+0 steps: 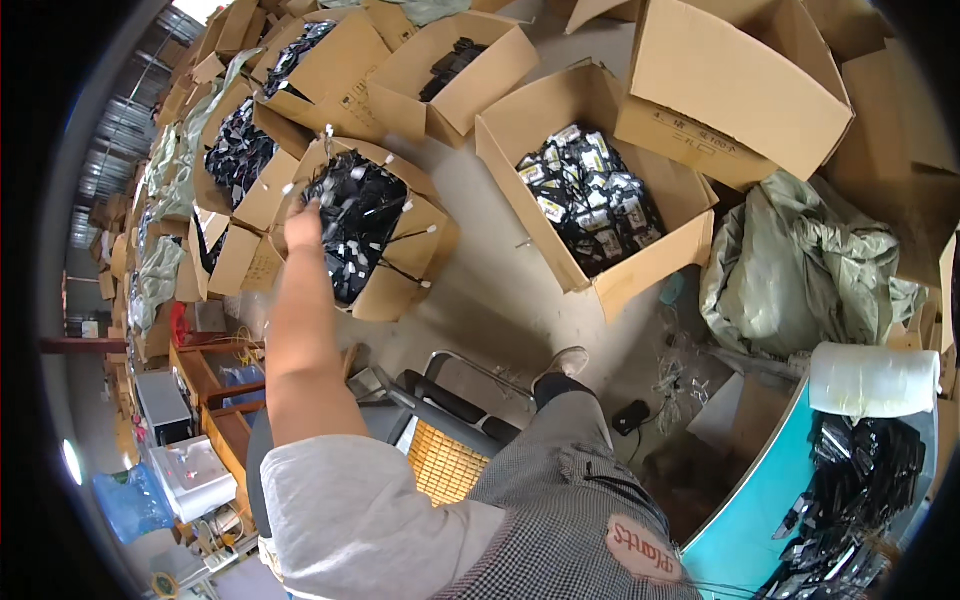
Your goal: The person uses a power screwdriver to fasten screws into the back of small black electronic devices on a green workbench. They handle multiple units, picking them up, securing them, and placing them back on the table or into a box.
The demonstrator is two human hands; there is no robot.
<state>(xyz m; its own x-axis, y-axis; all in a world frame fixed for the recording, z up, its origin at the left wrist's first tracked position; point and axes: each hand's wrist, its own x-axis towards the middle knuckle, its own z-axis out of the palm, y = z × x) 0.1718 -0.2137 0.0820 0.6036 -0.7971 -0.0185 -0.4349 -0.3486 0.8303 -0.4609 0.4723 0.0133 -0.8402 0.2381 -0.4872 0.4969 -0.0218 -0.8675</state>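
Note:
My left hand (303, 226) is stretched far out over the left rim of an open cardboard box (432, 245). This box is heaped with black cable pieces (355, 215) that have small white connectors, several of them sticking out past the rim. The fingertips are at the edge of the heap. They are small and blurred, and whether they grip a cable or the box rim I cannot tell. My right hand is out of the picture.
Right of it stands a box (650, 275) of black pieces with white labels. More cartons (470, 95) line the back. A chair (450, 455) stands close beside my leg. At lower right a turquoise table (745, 510) carries glossy black parts (850, 490) and a plastic film roll (873, 380).

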